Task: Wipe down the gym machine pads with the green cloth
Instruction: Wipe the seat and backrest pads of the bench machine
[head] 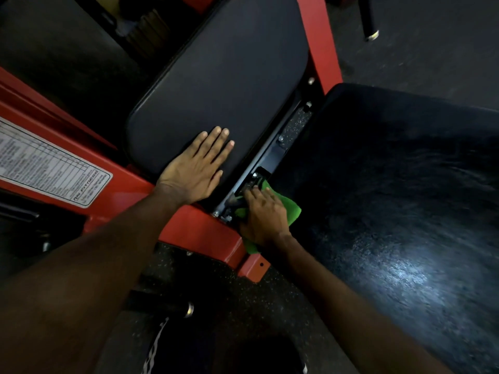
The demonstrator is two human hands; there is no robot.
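My right fingers point(253, 197) curl round the cloth point(293, 211), bunched at the near-left corner of the right pad point(391, 198), whose length stretches right and far. My left fingers point(216, 141) lie flat, released, on the left pad point(216, 71).

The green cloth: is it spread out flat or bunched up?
Bunched up. The right hand grips the green cloth, and crumpled folds stick out on both sides of the hand.
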